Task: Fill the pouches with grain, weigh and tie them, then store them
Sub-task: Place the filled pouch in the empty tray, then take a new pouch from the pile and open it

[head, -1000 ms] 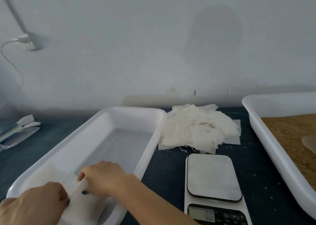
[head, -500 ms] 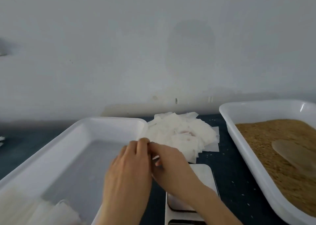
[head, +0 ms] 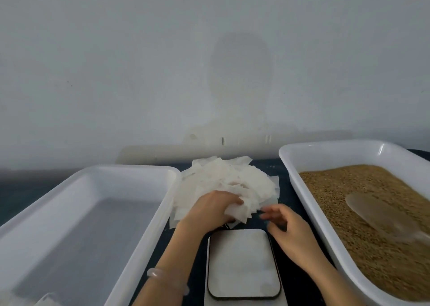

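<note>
The left hand [head: 209, 209] is reaching over the near edge of the pile of empty pouches [head: 221, 182], which is lying on the dark tabletop [head: 285, 189] between the two white trays and just behind the scale [head: 243, 262]. Its fingers are curling down onto the pile and are pinching one white pouch [head: 238, 212] at the near right side of the heap, the thumb tucking underneath. A pale bracelet [head: 160, 276] is sitting on that wrist. The right hand [head: 289, 230] is hovering just beside the pile's right corner, above the far right corner of the scale; its fingers are bending loosely and standing apart, gripping nothing, and their tips are blurring with motion. The scale's platform is showing nothing on it, and its display is falling outside the view. The left tray [head: 130, 171] is lying beside the pile, its floor bare for the most part; something whitish is showing in its near left corner, too blurred to tell. The right tray [head: 325, 146] is holding a bed of brown grain [head: 337, 189], and a translucent scoop [head: 381, 215] is resting on the grain, partly sunk into it. A plain grey wall [head: 139, 72] is rising behind the tabletop.
</note>
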Demonstrator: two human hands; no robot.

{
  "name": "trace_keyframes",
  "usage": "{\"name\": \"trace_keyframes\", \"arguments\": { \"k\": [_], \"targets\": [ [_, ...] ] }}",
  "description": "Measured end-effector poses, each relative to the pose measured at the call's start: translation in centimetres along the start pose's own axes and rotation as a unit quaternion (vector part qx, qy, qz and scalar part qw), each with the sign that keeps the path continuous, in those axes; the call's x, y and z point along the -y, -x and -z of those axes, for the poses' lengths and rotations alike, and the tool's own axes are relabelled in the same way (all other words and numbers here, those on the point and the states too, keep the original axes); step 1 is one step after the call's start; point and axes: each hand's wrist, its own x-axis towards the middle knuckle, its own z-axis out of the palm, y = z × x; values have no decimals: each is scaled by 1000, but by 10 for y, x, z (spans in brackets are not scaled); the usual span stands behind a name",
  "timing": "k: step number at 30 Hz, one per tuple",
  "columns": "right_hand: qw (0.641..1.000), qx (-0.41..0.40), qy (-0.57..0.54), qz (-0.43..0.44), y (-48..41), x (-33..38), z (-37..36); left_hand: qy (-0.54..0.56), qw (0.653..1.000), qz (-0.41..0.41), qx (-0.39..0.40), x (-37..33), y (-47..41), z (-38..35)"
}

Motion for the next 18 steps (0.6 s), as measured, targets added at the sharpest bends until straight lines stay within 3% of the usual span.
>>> {"name": "trace_keyframes", "arguments": {
  "k": [8, 11, 14, 16, 18],
  "targets": [
    [1000, -12, -21, -11, 1, 1, 2, 130, 990, -7, -48, -3, 16, -9],
    [999, -21, -25, -9, 2, 4, 5, 164, 976, 30, -140, -9, 20, -9],
    [998, -33, -43, 17, 4, 8, 6, 204, 935, 104, -273, -17, 24, 4],
    [996, -37, -69, 40, 5, 12, 7, 299, 901, 144, -280, -25, 27, 14],
    [993, -22, -108, 47, 6, 18, 7, 465, 835, 142, -256, -39, 34, 23]
  ]
}}
